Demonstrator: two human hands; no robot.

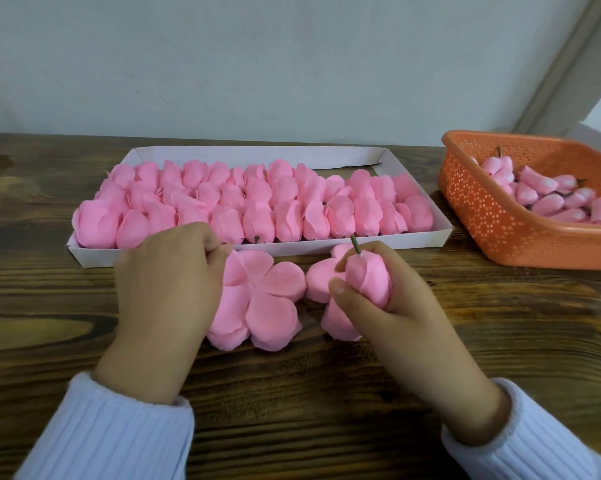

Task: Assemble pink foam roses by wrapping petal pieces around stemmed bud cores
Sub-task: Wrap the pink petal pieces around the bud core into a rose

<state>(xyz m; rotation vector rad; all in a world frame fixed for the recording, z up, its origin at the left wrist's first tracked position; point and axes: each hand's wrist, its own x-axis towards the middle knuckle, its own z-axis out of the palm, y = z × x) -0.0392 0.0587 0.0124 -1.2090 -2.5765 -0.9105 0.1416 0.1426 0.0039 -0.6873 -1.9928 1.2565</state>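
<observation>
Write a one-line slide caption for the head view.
Right hand grips a stemmed bud, left hand pinches a petal piece, near a tray of roses.

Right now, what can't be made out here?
Head view only:
- Fingertips of left hand: hidden by its own back; pinching the flat petal piece or not, unclear.
- Bud core inside half-wrapped rose: covered by petals and right hand; only stem shows.
- Orange basket: cut off at right edge.

Dark wood-grain table (327, 393), plain pale wall (257, 64), slanting grey strip (566, 71) at right, perhaps a door frame
</observation>
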